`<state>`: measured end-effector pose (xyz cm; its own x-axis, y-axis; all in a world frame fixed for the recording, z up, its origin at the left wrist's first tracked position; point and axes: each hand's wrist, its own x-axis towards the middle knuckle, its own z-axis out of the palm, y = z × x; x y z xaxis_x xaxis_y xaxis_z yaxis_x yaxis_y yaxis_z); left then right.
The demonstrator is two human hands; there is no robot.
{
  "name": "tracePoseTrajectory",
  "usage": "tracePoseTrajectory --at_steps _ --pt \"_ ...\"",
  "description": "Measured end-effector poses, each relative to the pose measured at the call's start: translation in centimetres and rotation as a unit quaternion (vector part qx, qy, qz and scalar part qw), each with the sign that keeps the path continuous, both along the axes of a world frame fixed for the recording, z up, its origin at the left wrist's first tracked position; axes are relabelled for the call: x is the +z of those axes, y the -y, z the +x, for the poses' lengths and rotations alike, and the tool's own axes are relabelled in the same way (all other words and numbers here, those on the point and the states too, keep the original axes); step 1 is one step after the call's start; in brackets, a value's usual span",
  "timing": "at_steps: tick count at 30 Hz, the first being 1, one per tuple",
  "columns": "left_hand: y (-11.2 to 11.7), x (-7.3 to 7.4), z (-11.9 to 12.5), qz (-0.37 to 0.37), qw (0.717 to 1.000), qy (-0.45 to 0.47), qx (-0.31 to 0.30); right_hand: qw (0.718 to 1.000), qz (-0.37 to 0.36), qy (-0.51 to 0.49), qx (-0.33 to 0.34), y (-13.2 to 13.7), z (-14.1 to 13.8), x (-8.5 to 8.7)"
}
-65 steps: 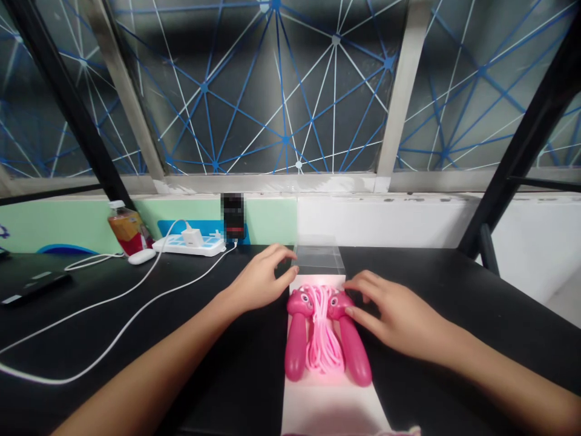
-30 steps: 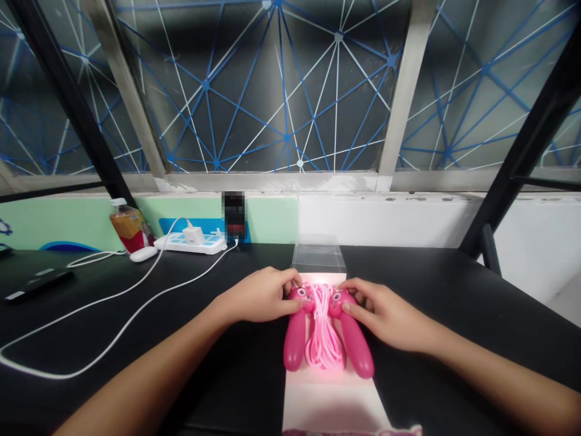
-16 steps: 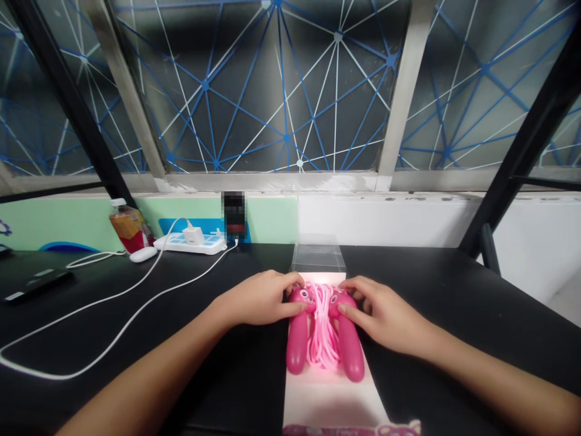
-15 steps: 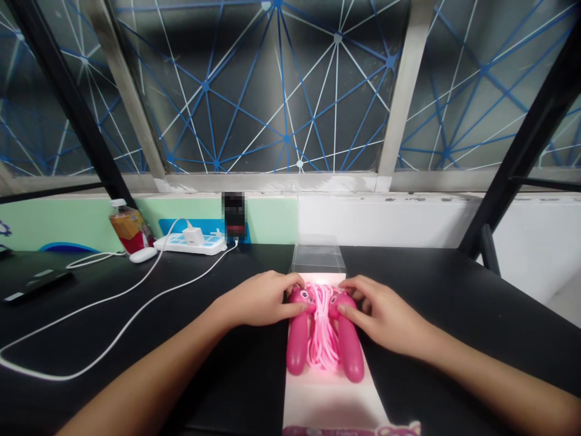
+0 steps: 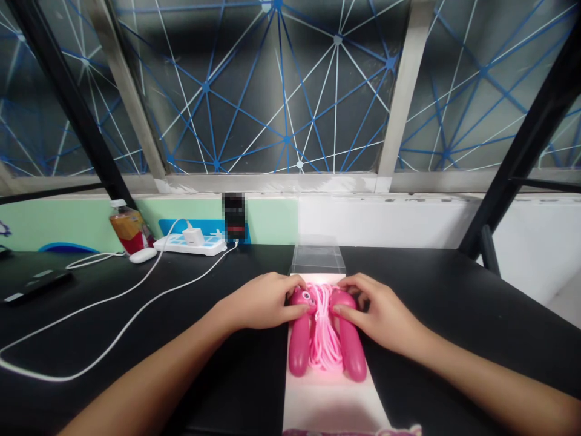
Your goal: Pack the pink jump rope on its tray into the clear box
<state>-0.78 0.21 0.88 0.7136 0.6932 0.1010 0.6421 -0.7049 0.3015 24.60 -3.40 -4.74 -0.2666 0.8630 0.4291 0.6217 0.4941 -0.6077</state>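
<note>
Free to pass over the desk [image 5: 447, 281], from the right hand [image 5: 379, 309] out to the slanted post [image 5: 521, 151]. Open, too, between the left hand [image 5: 265, 300] and the looping cable [image 5: 59, 379]. Hemmed in farther left by cable, power strip [image 5: 211, 244] and bottle [image 5: 129, 231]. Obstructed straight ahead by clear plastic [image 5: 318, 260], then the wall [image 5: 399, 224]. Filled with rope [image 5: 324, 342] between left handle [image 5: 298, 348] and right handle [image 5: 352, 351].

Pink glare washes the rope [image 5: 325, 342]; outer edges look stretched.
</note>
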Motion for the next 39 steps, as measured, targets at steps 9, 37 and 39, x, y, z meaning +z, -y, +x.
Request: tracePoseTrajectory --at_steps 9,37,39 --pt "0.0 0.4 -0.3 -0.031 0.999 -0.008 -0.011 0.998 0.01 0.052 0.036 0.4 0.2 0.5" --pt "-0.2 -0.1 -0.8 -0.029 0.999 -0.007 -0.033 0.996 0.039 0.041 0.067 0.4 0.6 0.0" --pt "-0.2 -0.1 -1.0 -0.027 0.999 -0.013 -0.033 0.995 0.051 0.041 0.075 0.4 0.4 -0.2"
